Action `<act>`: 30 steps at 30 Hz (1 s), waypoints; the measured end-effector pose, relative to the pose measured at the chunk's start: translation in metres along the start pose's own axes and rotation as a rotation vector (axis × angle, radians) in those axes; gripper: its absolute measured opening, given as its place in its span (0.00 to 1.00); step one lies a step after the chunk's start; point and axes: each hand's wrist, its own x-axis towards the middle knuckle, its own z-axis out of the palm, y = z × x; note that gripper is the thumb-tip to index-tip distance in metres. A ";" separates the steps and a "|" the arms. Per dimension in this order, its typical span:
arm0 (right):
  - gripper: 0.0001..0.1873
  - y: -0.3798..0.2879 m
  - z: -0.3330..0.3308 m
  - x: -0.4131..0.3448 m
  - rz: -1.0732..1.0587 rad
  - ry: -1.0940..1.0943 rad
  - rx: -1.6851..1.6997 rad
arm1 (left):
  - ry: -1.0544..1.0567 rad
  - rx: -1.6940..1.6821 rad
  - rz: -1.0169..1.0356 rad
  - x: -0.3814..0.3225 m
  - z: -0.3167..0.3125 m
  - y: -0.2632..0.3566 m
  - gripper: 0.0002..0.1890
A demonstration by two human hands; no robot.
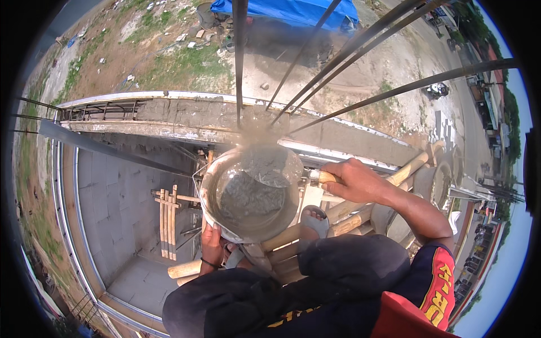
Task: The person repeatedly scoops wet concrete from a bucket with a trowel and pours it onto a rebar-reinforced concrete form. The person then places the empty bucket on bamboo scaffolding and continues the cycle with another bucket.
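Observation:
Before me is a bucket point(291, 219) with wet grey concrete point(249, 200) inside and a thin wire handle. My left hand point(212, 247) grips its near-left rim, tilting the bucket towards the formwork. In my right hand point(353, 179) is the wooden handle of a trowel point(270, 167), its mortar-coated blade over the far part of the bucket's mouth. Just beyond the bucket runs a beam formwork point(186, 126) holding fresh concrete point(181, 110). A blur of falling or splashed concrete hides the spot where the steel bars enter.
Upright rebar rods point(239, 59) rise from the beam. My sandalled feet rest on a bamboo platform point(287, 249). On the left is a deep drop beside a block wall point(122, 177). More buckets point(391, 222) stand at right. A blue tarpaulin point(291, 12) lies far below.

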 end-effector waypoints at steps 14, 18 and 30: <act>0.22 -0.022 0.093 0.034 0.002 0.005 -0.654 | 0.011 0.057 0.019 0.011 -0.001 -0.003 0.15; 0.16 -0.023 0.103 0.035 0.076 -0.212 -0.336 | 0.037 0.141 0.016 0.014 -0.002 -0.013 0.17; 0.17 -0.031 0.088 0.005 -0.251 0.223 -0.463 | 0.107 0.190 -0.016 0.009 -0.023 -0.013 0.34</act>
